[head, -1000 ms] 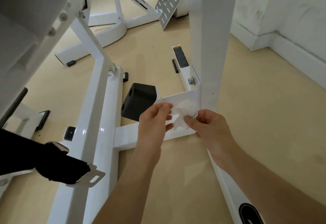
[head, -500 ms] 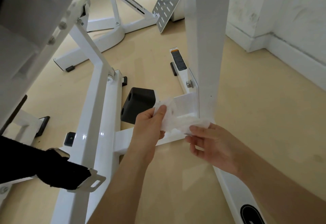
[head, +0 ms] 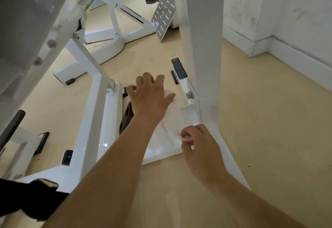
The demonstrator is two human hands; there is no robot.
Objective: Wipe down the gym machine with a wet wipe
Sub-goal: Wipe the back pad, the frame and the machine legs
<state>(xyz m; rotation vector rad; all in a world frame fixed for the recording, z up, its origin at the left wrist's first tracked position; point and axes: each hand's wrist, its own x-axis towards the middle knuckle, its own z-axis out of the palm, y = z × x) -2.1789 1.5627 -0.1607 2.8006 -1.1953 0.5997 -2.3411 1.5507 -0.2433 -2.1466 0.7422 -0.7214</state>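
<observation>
The white gym machine fills the view, with a thick upright post (head: 201, 48), a slanted frame beam (head: 93, 120) and a low cross bar (head: 161, 150) on the floor. A thin white wet wipe (head: 172, 118) is stretched out in the air between my hands, in front of the base of the post. My left hand (head: 150, 96) is raised with fingers spread, its thumb against the wipe's upper edge. My right hand (head: 195, 141) pinches the wipe's lower corner between thumb and fingertips.
A black rubber block (head: 126, 120) sits by the cross bar. A perforated foot plate (head: 164, 17) and another white machine frame (head: 107, 48) stand further back. The white wall and skirting board (head: 287, 53) run along the right. A black padded part (head: 27, 199) is at lower left.
The wipe has gone from a crumpled wad to a sheet pulled open. My left hand rose and spread its fingers; my right hand dropped lower with one corner.
</observation>
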